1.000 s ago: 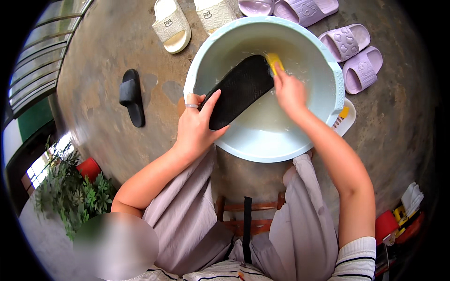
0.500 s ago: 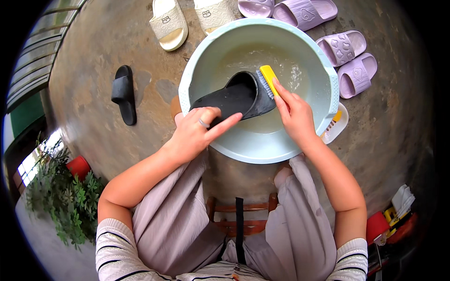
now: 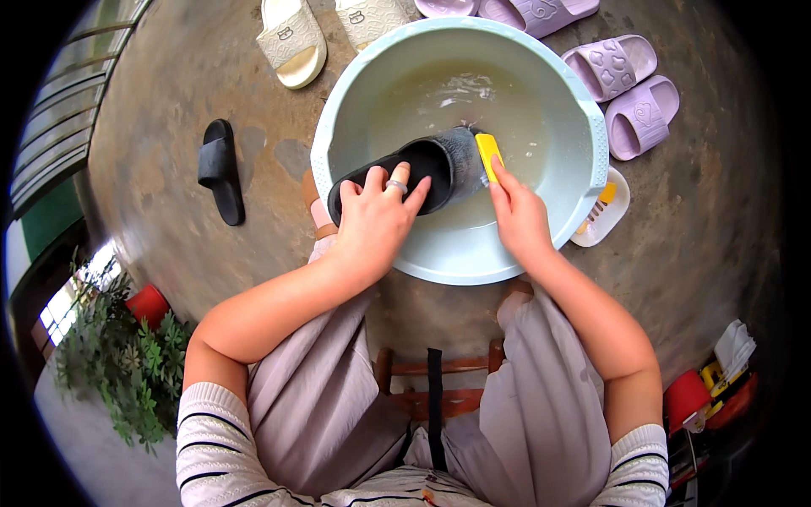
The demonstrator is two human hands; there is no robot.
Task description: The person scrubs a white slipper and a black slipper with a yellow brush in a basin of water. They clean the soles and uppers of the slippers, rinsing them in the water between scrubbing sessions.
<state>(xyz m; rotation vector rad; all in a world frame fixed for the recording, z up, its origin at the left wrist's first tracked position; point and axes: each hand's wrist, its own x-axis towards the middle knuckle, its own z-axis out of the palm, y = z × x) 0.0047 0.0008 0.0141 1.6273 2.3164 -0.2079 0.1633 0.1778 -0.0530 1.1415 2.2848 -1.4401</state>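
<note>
Floor [image 3: 279,279], brown-grey, stained; railing [image 3: 72,93] far L, potted plant [image 3: 144,372] near L.

Basin [image 3: 460,266], lt. blue, rd., 1 pc., ctr., w/ cloudy water [image 3: 405,93].

Slipper A [image 3: 463,160], blk., 1 pc.: over basin's L half, strap up, heel end at L rim.

L hand [image 3: 372,228]: grip partly closed, fingers curled over footbed, has hold of Slipper A.

R hand [image 3: 521,220]: grip closed on yellow brush [image 3: 488,154], bristles agst. strap.

Slipper B [image 3: 221,173], blk., 1 pc.: floor, well L of basin.

Cream slippers [image 3: 291,42], 1 pr.: far side.

Purple slippers [image 3: 642,117], 4 pcs.: far side & far R.
</note>
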